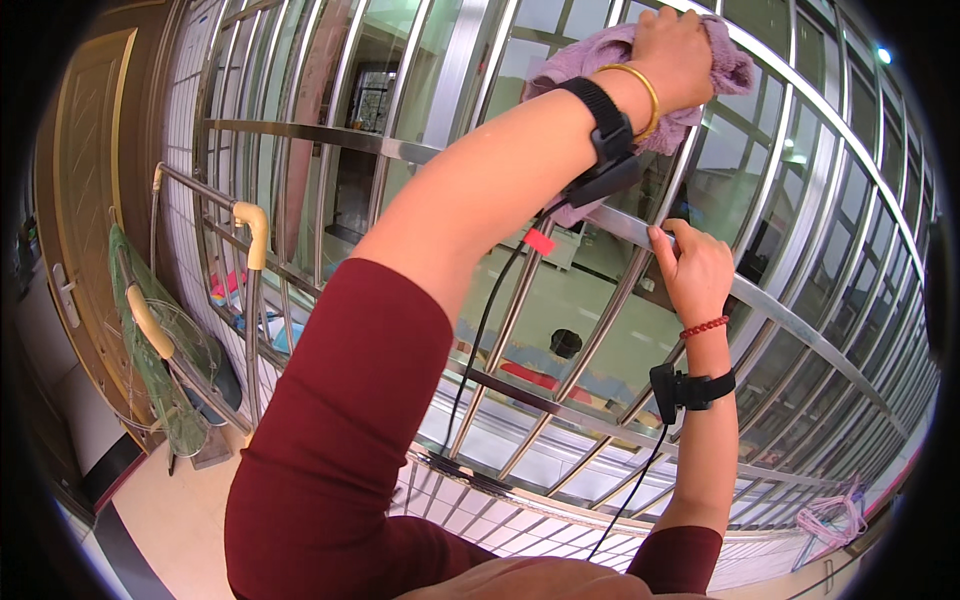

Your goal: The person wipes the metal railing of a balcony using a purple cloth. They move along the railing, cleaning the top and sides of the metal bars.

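My left hand (671,56) is raised high, its fingers closed over a purple towel (592,60). The cloth is bunched against the upper bars of a stainless-steel window grille (517,315), and a fold of it hangs below my wrist. Lower and to the right, my right hand (697,262) grips the grille's horizontal rail (780,307). A gold bangle (651,94) and a black strapped device (604,176) are on my left wrist. On my right arm are a red beaded bracelet (703,328) and another black strapped device (694,388).
Black cables (480,322) run down from both wrist devices. To the left stand a metal-pipe frame (255,315) with cream elbow joints, a green net (142,330) and a brown door (90,187). Pink cord (832,517) lies bundled low on the right. Window glass stands behind the bars.
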Motion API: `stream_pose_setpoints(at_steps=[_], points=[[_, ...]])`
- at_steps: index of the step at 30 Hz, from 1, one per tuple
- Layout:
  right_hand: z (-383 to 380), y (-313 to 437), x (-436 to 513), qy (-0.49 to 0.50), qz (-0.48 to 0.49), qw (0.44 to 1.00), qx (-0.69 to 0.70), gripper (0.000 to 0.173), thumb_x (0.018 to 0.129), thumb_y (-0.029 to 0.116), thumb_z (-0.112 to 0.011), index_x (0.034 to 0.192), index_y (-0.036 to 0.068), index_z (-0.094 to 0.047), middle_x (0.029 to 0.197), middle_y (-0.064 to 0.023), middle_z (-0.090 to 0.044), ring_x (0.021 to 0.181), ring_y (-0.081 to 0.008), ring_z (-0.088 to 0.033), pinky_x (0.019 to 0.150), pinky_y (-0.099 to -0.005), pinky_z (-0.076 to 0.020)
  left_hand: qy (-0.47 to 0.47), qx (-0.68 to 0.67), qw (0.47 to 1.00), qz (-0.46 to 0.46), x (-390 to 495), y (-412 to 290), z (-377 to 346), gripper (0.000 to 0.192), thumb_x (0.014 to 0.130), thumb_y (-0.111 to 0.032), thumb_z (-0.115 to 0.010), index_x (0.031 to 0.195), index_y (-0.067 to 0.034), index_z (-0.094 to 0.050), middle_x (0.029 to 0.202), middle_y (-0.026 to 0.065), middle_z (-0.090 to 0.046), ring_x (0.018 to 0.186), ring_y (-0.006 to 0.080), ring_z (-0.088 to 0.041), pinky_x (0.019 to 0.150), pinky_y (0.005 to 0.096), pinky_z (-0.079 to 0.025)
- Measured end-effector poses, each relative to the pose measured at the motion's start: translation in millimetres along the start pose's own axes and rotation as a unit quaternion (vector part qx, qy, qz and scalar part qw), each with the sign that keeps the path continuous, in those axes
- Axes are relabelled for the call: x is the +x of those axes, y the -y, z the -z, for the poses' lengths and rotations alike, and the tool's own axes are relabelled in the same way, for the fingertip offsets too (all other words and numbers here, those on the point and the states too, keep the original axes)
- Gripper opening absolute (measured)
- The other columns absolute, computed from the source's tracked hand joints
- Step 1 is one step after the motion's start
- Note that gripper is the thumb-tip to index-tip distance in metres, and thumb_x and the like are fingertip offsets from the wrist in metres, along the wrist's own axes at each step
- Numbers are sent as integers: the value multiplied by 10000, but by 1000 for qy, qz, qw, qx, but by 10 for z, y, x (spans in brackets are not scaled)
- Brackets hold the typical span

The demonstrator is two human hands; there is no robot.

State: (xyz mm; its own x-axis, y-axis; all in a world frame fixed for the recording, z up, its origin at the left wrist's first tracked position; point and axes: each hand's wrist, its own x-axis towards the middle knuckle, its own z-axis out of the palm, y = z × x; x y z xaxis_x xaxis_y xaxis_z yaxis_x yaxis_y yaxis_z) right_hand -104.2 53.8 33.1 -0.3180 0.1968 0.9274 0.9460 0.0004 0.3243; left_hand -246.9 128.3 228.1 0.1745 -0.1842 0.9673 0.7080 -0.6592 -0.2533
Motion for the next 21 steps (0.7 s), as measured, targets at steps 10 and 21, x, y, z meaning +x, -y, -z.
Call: stream_pose_setpoints(at_steps=[10, 21], points=[[-11, 32, -2, 17, -26, 1000, -4, 430, 933, 485, -623, 737, 104, -649, 598, -57, -581, 609, -283, -587, 602, -423, -401, 80, -43, 994, 64, -55, 201, -83, 407, 822, -427, -665, 1041, -97, -761, 1024, 178, -734, 1032, 328, -695, 926, 413, -529], [-57, -23, -7, -18, 6, 1000, -5, 480, 909, 523, -626, 689, 98, -590, 598, -91, -585, 590, -311, -586, 598, -432, -402, -203, -435, 839, 257, 211, 232, -546, 325, 789, -226, -640, 968, 39, -702, 863, 251, -720, 877, 405, -707, 791, 483, -536]])
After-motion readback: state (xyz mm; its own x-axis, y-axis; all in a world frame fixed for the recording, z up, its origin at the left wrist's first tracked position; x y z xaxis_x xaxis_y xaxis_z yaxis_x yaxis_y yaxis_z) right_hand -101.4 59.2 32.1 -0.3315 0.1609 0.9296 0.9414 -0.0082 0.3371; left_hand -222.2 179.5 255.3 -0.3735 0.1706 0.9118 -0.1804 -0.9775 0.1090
